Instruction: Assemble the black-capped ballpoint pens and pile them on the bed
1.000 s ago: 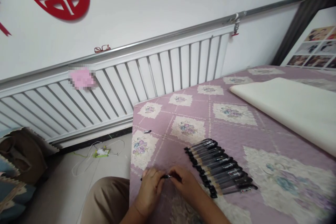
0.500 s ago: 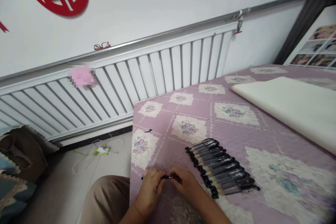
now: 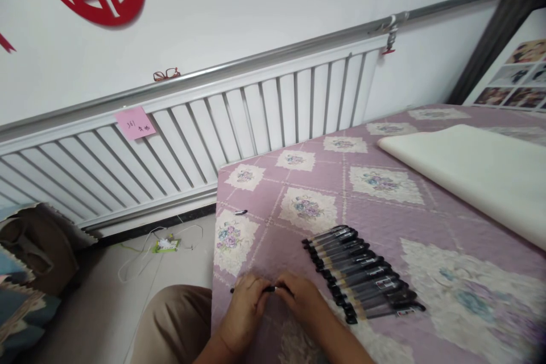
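Bed: the bed (image 3: 384,222) with its mauve quilted cover fills the right side of the room and carries everything; its near-left corner drops off to the floor close to the hands.
Cream sheet: a long cream sheet (image 3: 469,176) lies across the far right of the bed, well apart from the row of pens.
Row of pens: a row of pens (image 3: 362,273), black and laid side by side, sits just right of the hands; each barrel runs left-to-right with a slight tilt, and the row steps toward the sitter.
Open room: bare cover lies beyond the row toward the radiator (image 3: 191,148), and between the row and the cream sheet; left of the row, the bed's edge is near.
Left hand: the left hand (image 3: 245,310) is curled, fingertips pinched on the left part of the pen, with the pen's tip poking out past it toward the bed's edge.
Right hand: the right hand (image 3: 301,301) is closed on the pen's other end and is the hand nearer the row.
Pen: the pen (image 3: 269,289) is held between both hands, low over the cover, left of the row, its long axis roughly parallel to the laid barrels.
Small clip: a small dark piece (image 3: 240,212) lies alone, well left of the row and toward the radiator.
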